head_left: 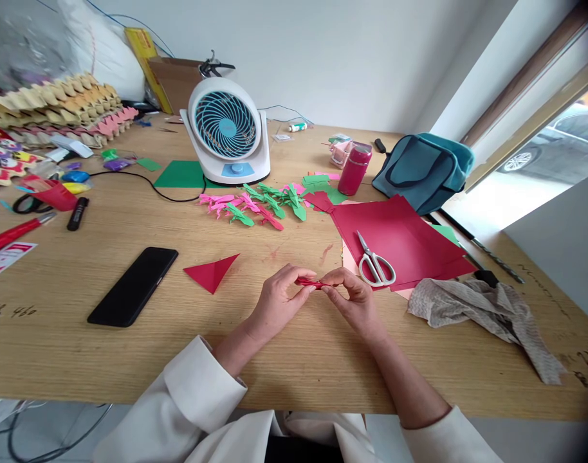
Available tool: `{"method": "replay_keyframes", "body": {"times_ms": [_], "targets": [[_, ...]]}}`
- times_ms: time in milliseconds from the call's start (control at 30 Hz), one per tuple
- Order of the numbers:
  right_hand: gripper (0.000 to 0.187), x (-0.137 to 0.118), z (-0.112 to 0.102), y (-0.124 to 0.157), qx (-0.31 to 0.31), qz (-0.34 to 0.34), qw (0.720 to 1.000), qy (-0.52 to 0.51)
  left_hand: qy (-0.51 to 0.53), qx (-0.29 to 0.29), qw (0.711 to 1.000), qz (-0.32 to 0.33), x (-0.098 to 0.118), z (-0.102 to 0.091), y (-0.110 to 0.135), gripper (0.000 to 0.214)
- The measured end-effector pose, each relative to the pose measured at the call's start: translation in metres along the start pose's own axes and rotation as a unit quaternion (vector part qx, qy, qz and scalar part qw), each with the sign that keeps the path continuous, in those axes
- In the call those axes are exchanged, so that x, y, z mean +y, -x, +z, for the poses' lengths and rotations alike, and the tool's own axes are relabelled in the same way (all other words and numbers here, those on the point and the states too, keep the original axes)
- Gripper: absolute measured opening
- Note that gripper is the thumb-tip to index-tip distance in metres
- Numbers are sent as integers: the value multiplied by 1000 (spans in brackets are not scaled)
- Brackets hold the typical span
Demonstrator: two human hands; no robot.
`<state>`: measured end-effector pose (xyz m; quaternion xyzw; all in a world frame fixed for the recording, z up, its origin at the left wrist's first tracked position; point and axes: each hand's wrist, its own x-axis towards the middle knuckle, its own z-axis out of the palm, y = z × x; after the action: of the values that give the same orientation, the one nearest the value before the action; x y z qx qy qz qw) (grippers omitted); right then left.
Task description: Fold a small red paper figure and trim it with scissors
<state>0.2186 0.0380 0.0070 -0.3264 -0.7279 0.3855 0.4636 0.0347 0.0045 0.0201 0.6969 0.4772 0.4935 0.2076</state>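
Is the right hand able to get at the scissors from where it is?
Probably yes: the scissors lie on the red sheets just beyond the right hand, with nothing between. But it and the left hand both pinch a folded red paper, so it is occupied.

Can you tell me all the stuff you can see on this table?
wooden table: one, light brown, under everything
round desk fan: one, white and blue, back middle
folded paper shapes: many, pink and green, before the fan
drink bottle: one, magenta, right of the fan
fabric bag: one, teal, far right
paper sheets: several, red, stacked right of the hands
scissors: one, white-handled, on the sheets
patterned cloth: one, grey, right edge
paper triangle: one, red, left of the hands
flat phone: one, black, left of the triangle
small folded paper piece: one, red, pinched between both hands
left hand: one, white sleeve, pinching the piece
right hand: one, white sleeve, pinching its other end
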Motion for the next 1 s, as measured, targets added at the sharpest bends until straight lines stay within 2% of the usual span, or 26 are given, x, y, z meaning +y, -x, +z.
{"method": "replay_keyframes", "body": {"times_ms": [167,367,833,933,1000], "targets": [[4,0,1,1,-1,2,1000,11,23,2,998,-57,-3,1,0,8],[4,3,1,1,5,10,1000,20,22,8,997,-70,-5,2,1,7],[7,-1,0,0,5,3,999,33,8,14,1000,-24,-5,1,2,5],[5,-1,0,0,8,-9,999,40,-5,16,1000,6,-4,1,3,9],[11,-1,-1,0,29,-13,998,54,-21,21,999,37,-3,1,4,10]]}}
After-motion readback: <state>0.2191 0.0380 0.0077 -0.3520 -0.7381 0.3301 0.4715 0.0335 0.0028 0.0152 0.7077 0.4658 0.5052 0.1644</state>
